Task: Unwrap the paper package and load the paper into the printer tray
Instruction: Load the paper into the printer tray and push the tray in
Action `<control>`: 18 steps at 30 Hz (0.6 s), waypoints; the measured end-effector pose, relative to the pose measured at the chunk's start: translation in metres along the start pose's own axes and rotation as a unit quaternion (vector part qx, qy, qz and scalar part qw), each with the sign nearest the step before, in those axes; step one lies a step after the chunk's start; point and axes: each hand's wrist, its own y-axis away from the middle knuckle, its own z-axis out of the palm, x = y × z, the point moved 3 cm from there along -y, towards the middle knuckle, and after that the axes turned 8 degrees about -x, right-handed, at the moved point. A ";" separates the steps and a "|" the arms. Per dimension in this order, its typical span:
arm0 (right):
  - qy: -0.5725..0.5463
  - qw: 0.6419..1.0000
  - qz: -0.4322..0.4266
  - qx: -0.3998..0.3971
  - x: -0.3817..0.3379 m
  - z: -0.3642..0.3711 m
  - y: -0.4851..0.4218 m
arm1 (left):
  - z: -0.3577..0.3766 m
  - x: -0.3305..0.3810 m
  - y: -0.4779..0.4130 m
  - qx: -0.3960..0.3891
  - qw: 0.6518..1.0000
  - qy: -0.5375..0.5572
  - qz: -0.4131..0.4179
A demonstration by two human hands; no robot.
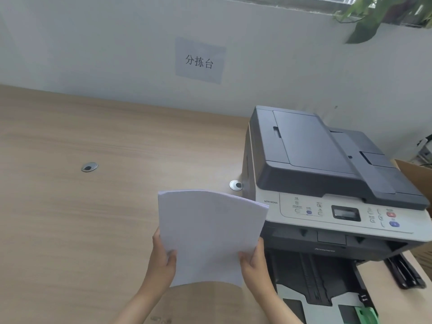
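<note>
A stack of white paper (pixel 210 232) is held upright above the wooden desk, slightly bowed. My left hand (pixel 161 258) grips its lower left edge, thumb on the front. My right hand (pixel 253 260) grips its lower right edge. To the right stands a grey and white printer (pixel 322 174). Its paper tray (pixel 327 291) is pulled out in front, black inside with a green guide near the bottom edge, and holds no sheets that I can see. The paper is left of the tray, not over it. No wrapper is in view.
The wooden desk (pixel 81 206) has two round cable grommets (pixel 89 166) (pixel 235 185). A cardboard box (pixel 413 176) stands right of the printer. A paper sign (pixel 199 60) hangs on the wall behind, with plant leaves (pixel 374 17) at the top right.
</note>
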 end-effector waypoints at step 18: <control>0.047 0.995 -0.070 0.060 -0.049 -0.018 0.022 | -0.017 0.045 0.002 -0.006 0.994 -0.013 0.107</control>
